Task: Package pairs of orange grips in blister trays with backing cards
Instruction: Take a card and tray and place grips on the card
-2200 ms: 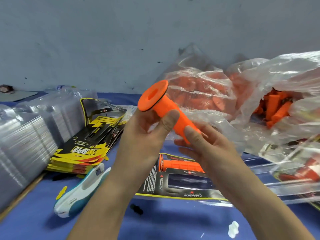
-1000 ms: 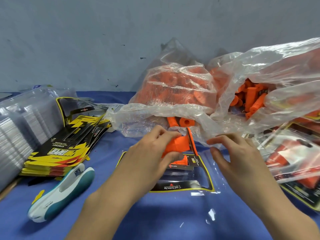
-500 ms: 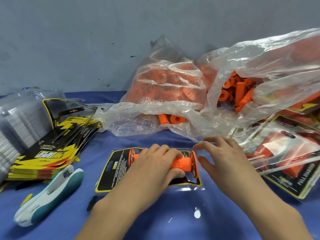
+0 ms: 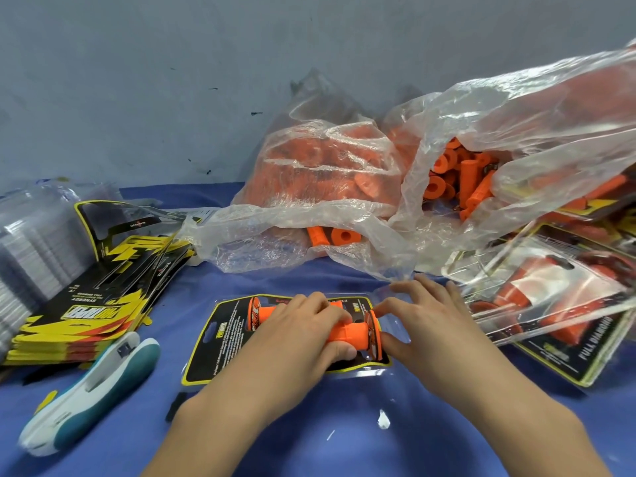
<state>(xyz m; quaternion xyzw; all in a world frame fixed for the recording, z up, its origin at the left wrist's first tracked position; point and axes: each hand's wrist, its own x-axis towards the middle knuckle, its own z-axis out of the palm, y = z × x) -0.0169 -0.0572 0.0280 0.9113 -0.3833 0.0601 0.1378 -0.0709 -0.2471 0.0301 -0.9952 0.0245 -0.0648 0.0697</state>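
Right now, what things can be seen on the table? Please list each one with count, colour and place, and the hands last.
blister tray with backing card: one, clear over black and yellow, centre front
orange grips: two, lying in that tray, partly hidden by the hands
plastic bags: two, clear, full of loose orange grips, behind the tray
backing cards: one stack, black and yellow, left
empty blister trays: one stack, clear, far left
hand tool: one, white and teal, front left
finished packs: several, right
tablecloth: one, blue
left hand: grips the nearer grip
right hand: fingers at the grip's flange
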